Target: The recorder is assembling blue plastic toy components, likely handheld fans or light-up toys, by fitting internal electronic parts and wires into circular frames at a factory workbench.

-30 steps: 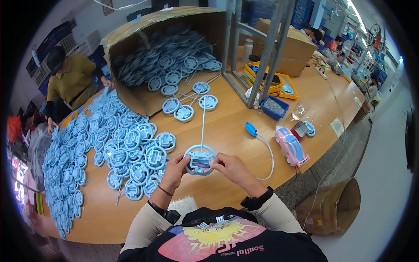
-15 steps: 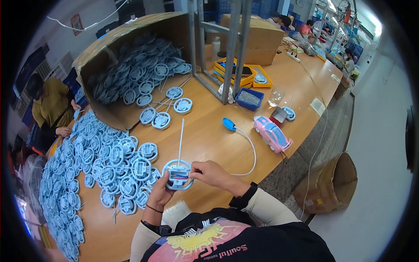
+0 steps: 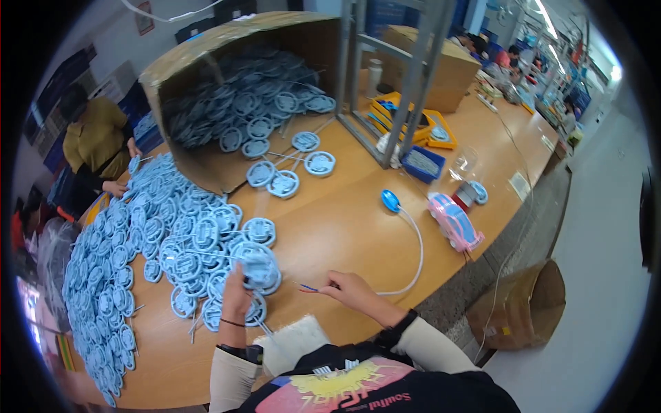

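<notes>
Left hand (image 3: 236, 294): raised from the lower edge, forearm near upright in a pale sleeve, dark watch and thin band at the wrist; fingers curled shut on a round blue part, over the tabletop (image 3: 344, 227). Right hand (image 3: 351, 289): to the right of the left hand, forearm slanting in from the lower right, dark cuff; fingertips pinched together, low over the tabletop.

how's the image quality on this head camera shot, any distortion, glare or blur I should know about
Head view: strong fisheye, so the wooden table edge bows and the corners go black; bright overexposed glare at the upper right; the left hand on a blue round part and the right hand look fairly sharp; far workers are soft.
</notes>
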`<state>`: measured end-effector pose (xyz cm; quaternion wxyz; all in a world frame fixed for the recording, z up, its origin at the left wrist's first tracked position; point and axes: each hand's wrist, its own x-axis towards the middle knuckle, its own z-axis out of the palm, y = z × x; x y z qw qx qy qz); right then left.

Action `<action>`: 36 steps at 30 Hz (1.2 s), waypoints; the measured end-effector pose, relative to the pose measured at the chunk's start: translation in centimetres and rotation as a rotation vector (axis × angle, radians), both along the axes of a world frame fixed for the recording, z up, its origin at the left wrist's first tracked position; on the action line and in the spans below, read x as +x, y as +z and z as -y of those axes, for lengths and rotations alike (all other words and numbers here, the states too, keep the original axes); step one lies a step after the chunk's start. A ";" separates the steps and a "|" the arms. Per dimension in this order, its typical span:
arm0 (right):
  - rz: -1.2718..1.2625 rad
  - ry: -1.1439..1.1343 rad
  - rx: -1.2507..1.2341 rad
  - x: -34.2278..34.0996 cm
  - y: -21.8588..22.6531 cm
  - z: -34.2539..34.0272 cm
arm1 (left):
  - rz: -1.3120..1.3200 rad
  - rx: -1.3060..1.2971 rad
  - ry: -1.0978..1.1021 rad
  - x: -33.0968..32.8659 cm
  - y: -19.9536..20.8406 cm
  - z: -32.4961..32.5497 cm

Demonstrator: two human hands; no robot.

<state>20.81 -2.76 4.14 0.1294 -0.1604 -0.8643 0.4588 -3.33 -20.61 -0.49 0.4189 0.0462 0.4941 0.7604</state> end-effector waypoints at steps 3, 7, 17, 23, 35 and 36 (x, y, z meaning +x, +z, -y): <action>0.083 -0.077 -0.122 1.6 0.0 -1.0 | 0.044 0.577 0.324 -4.5 5.3 0.1; 0.094 -0.177 -0.324 1.7 0.1 -2.0 | 0.146 0.344 0.123 -7.5 3.0 -1.5; -0.062 -0.164 -0.686 1.4 4.4 -6.7 | -1.500 -0.522 -0.103 -6.2 -1.6 -21.9; -0.018 -0.045 -0.832 3.1 2.0 -10.8 | -1.720 -0.884 -0.052 -7.5 -5.2 -28.0; -0.106 0.030 -0.765 3.0 -0.5 -15.2 | -1.592 -0.719 -0.122 -0.1 0.6 -21.3; -0.057 0.015 -0.696 2.9 -0.4 -15.0 | -1.595 -0.724 -0.118 0.7 0.3 -19.6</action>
